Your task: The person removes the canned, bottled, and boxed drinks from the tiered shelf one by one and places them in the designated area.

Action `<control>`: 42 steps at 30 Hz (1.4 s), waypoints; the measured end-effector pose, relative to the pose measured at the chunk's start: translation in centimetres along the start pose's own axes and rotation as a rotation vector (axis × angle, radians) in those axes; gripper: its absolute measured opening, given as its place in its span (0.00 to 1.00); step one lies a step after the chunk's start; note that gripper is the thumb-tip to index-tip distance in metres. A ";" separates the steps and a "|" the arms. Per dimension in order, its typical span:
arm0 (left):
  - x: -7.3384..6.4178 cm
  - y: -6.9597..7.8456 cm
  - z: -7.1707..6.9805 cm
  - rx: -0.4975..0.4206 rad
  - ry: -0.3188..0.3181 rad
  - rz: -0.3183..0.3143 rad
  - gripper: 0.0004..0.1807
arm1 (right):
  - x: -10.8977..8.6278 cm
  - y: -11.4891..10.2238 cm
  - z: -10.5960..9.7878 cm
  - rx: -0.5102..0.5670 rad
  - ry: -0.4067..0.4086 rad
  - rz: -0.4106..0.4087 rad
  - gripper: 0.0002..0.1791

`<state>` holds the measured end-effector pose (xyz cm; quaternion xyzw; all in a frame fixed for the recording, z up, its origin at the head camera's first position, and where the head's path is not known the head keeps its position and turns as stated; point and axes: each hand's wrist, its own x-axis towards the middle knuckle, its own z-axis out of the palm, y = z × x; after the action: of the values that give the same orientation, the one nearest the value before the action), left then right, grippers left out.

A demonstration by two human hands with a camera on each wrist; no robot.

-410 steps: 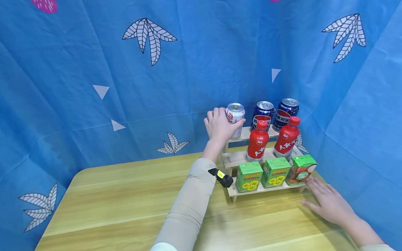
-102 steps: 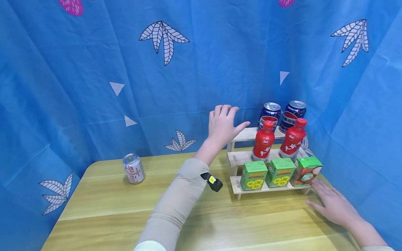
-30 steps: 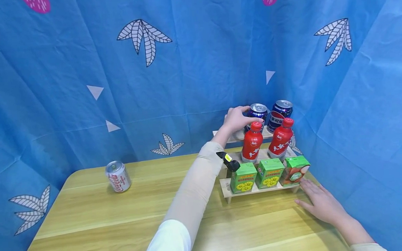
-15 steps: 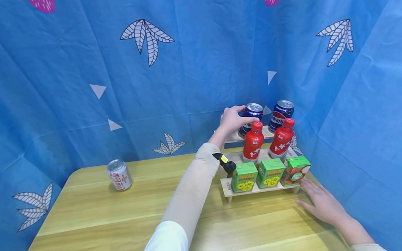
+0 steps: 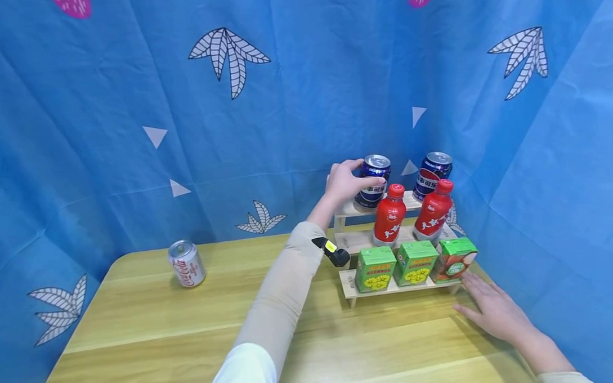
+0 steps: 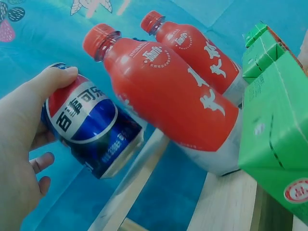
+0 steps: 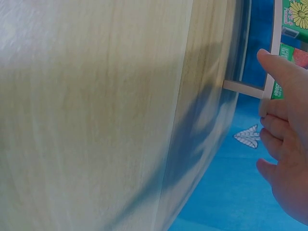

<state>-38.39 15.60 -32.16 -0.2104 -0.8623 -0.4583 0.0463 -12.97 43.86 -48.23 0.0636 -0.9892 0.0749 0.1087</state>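
With thumb and fingers round its upper part, my left hand (image 5: pixel 343 184) grips a blue Pepsi can (image 5: pixel 377 165) at the left end of the top tier of a wooden three-tier rack (image 5: pixel 350 242). The left wrist view shows the can (image 6: pixel 89 120) tilted in that camera's picture, the thumb on its upper side. Another Pepsi can (image 5: pixel 436 169) stands at the top tier's right end. My right hand (image 5: pixel 497 311) lies with fingers extended at the rack's lower right corner, fingertips right by the brown-and-green drink carton (image 5: pixel 453 262).
Two red bottles (image 5: pixel 389 214) stand on the middle tier, close in front of the held can. Green drink cartons (image 5: pixel 375 271) line the bottom tier. A silver Coca-Cola can (image 5: pixel 187 266) stands at the left of the wooden table (image 5: pixel 199 325). Blue curtain (image 5: pixel 293 102) hangs behind and right.
The Coca-Cola can went from the top tier to the table's left. My left hand came back, gripped the nearer Pepsi can and shifted it left along the tier. The right hand stayed put.
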 end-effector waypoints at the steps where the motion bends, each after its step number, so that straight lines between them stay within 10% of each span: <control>1: -0.1 -0.1 -0.2 0.003 0.002 -0.002 0.45 | 0.0 0.0 0.0 0.000 -0.003 -0.001 0.42; 42: -6.8 -3.2 -7.6 -0.140 0.153 -0.014 0.43 | 0.1 0.1 -0.2 0.024 -0.035 -0.014 0.42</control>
<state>-34.37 5.72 -32.12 -0.1714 -0.8236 -0.5324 0.0941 -13.00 43.94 -48.06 0.0733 -0.9895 0.0851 0.0912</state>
